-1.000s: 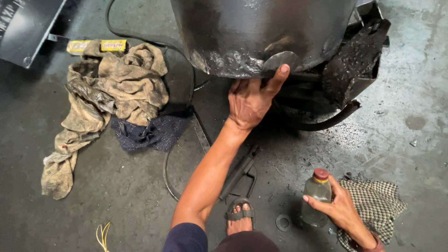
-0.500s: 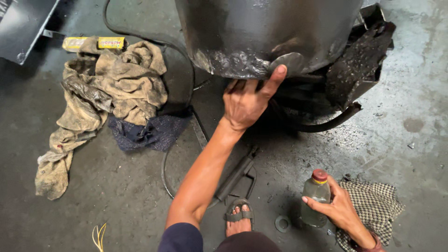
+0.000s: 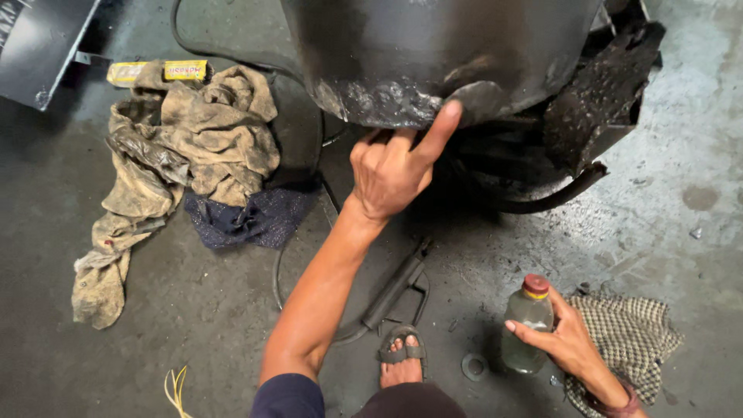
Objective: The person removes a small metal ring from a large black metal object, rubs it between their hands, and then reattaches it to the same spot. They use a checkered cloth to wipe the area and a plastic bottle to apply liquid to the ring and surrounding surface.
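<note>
A large dark metal tank [image 3: 433, 54] with a rough, dented lower rim fills the top middle. My left hand [image 3: 391, 170] reaches up to that rim: the fingers curl under the edge and the thumb presses on its outer face. My right hand [image 3: 569, 340] rests low at the right and grips a small clear plastic bottle [image 3: 526, 329] with a red cap, which stands upright on the floor. A checked cloth [image 3: 631, 340] lies under and beside that hand.
A pile of dirty tan rags [image 3: 178, 155] and a dark blue cloth [image 3: 248, 217] lie at the left, with a yellow box [image 3: 159, 71] behind them. A black hose [image 3: 302, 232] loops across the concrete floor. A black handled tool [image 3: 398, 282] lies near my sandalled foot [image 3: 401, 360]. Grimy black engine parts [image 3: 596, 101] sit at the right.
My left hand has shifted slightly along the tank's rim, thumb still pressed against it. The right hand stays on the bottle. The view has moved closer.
</note>
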